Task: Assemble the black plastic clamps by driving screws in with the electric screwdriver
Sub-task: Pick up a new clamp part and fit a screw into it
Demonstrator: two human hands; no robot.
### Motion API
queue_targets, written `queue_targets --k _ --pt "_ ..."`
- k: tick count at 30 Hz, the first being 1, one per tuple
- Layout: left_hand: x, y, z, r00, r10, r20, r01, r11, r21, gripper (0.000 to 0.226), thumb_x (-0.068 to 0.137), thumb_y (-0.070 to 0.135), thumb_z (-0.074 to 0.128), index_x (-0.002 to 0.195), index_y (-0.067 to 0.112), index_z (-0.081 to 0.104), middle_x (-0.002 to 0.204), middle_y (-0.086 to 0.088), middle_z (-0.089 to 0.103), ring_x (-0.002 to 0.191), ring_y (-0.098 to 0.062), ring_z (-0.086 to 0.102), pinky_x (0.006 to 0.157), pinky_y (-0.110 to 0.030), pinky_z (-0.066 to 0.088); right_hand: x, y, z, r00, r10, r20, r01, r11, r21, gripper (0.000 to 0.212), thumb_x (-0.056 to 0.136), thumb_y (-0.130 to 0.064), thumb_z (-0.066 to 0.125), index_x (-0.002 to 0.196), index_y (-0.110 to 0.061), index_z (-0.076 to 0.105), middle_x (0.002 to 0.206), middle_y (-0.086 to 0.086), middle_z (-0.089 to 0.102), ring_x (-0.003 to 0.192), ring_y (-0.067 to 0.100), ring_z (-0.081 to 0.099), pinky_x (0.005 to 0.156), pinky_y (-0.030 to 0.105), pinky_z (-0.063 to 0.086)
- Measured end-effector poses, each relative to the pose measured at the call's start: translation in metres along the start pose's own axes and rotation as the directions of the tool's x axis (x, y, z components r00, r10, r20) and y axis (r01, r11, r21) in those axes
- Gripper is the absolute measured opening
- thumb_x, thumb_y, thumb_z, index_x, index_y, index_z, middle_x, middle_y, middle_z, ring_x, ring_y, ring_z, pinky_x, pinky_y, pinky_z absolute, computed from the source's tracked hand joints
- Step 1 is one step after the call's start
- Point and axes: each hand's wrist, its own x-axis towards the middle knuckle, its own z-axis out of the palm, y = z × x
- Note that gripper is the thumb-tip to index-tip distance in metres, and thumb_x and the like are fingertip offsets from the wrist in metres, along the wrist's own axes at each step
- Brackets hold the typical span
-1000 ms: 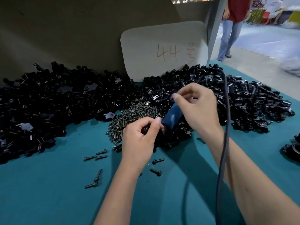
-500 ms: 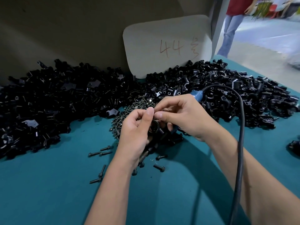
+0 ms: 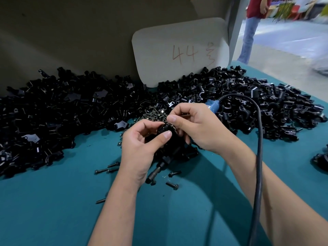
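Note:
My left hand (image 3: pixel 140 150) pinches a black clamp (image 3: pixel 164 130) between thumb and fingers, just in front of the screw pile (image 3: pixel 154 114). My right hand (image 3: pixel 198 128) meets it from the right. Its thumb and forefinger touch the clamp's top, and what they pinch there is too small to tell. The same hand grips the electric screwdriver: its blue body (image 3: pixel 212 106) shows behind the knuckles, and its dark bit end (image 3: pixel 156 172) pokes out down-left below my left palm. Its black cable (image 3: pixel 259 157) arcs over my right forearm.
Heaps of loose black clamp parts lie at the back left (image 3: pixel 53 114) and back right (image 3: pixel 257 105). Loose screws (image 3: pixel 106 170) are scattered on the teal table (image 3: pixel 53 210). A cardboard sign (image 3: pixel 177 50) leans on the wall. Dark parts (image 3: pixel 321 160) sit at the right edge. A person (image 3: pixel 255 23) stands beyond.
My right hand swung the screwdriver down so its bit points toward me, and came together with my left hand on the clamp. The cable now loops over my right forearm.

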Motion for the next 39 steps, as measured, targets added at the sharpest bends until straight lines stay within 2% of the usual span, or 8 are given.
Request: queue_targets --k 3,7,11,15,21,24,31,39 --pt "-0.001 0.002 0.0 1.0 -0.003 -0.007 0.003 1.0 0.001 0.021 0.072 0.021 0.085 0.089 0.032 0.079 0.092 0.005 0.076 0.09 -0.012 0.069 0.078 -0.028 0.054 0.0 -0.006 0.005 0.999 -0.035 0.027 0.038 0.989 -0.141 0.026 0.106 -0.026 0.059 0.086 -0.01 0.059 0.058 -0.01 0.051 0.049 0.006 0.047 0.047 0.016 0.037" --pt "-0.001 0.005 -0.005 0.999 0.032 -0.003 -0.032 0.999 -0.027 0.029 0.072 0.009 0.087 0.087 0.032 0.08 0.091 0.009 0.076 0.09 -0.002 0.07 0.077 -0.018 0.055 -0.001 -0.013 0.008 0.996 -0.064 0.055 0.076 0.967 -0.242 0.03 0.108 -0.028 0.055 0.078 -0.02 0.053 0.061 -0.012 0.047 0.056 0.006 0.044 0.056 0.016 0.034" --pt "-0.001 0.003 -0.005 1.0 -0.004 0.014 0.003 1.0 0.011 0.021 0.077 0.017 0.083 0.091 0.031 0.077 0.096 0.007 0.075 0.096 -0.009 0.068 0.085 -0.028 0.055 -0.002 -0.013 0.007 0.999 -0.015 0.052 0.024 0.983 -0.181 0.026 0.106 -0.024 0.06 0.082 -0.016 0.055 0.054 -0.013 0.051 0.047 0.006 0.047 0.048 0.02 0.04" --pt "-0.001 0.002 0.0 0.998 -0.067 -0.023 0.065 0.997 -0.051 0.022 0.081 0.032 0.081 0.099 0.02 0.076 0.095 0.001 0.075 0.09 -0.012 0.07 0.077 -0.025 0.056 -0.002 -0.015 0.005 0.998 -0.016 0.063 0.021 0.996 -0.084 0.011 0.104 -0.016 0.062 0.094 -0.011 0.06 0.068 0.012 0.061 0.048 0.023 0.056 0.045 0.042 0.05" --pt "-0.001 0.005 0.003 0.994 -0.104 -0.015 0.101 0.984 -0.144 0.026 0.084 0.032 0.083 0.09 0.011 0.071 0.078 -0.004 0.074 0.071 -0.014 0.071 0.062 -0.022 0.056 -0.002 -0.013 0.003 0.998 -0.02 0.064 0.02 1.0 -0.008 0.006 0.103 -0.009 0.062 0.098 -0.012 0.064 0.066 -0.008 0.059 0.049 0.014 0.059 0.044 0.026 0.049" --pt "-0.002 0.009 0.004 0.997 -0.071 0.005 0.07 0.98 -0.188 0.009 0.084 0.023 0.081 0.081 0.02 0.074 0.076 0.002 0.072 0.071 -0.008 0.069 0.064 -0.019 0.055 -0.002 -0.012 0.002 0.999 -0.011 0.035 0.01 1.0 0.014 0.007 0.105 -0.012 0.06 0.099 -0.011 0.063 0.068 -0.009 0.058 0.055 0.023 0.06 0.049 0.041 0.056" --pt "-0.002 0.011 0.001 0.999 -0.048 0.026 0.051 0.985 -0.164 0.012 0.079 0.024 0.086 0.084 0.021 0.076 0.084 -0.003 0.073 0.079 -0.014 0.071 0.069 -0.021 0.056 -0.001 -0.011 0.005 0.999 -0.034 0.029 0.032 0.998 0.062 0.006 0.101 -0.012 0.066 0.095 -0.01 0.067 0.072 -0.005 0.061 0.055 0.014 0.058 0.048 0.028 0.053" --pt "-0.001 0.006 0.001 0.999 -0.019 0.033 0.023 0.994 -0.105 0.008 0.077 0.021 0.079 0.081 0.027 0.075 0.095 -0.002 0.071 0.099 -0.021 0.064 0.088 -0.033 0.053 -0.003 -0.016 0.01 0.998 -0.069 -0.008 0.068 0.988 -0.137 0.04 0.105 -0.029 0.062 0.072 -0.008 0.055 0.063 -0.005 0.043 0.058 0.005 0.038 0.057 0.021 0.034"
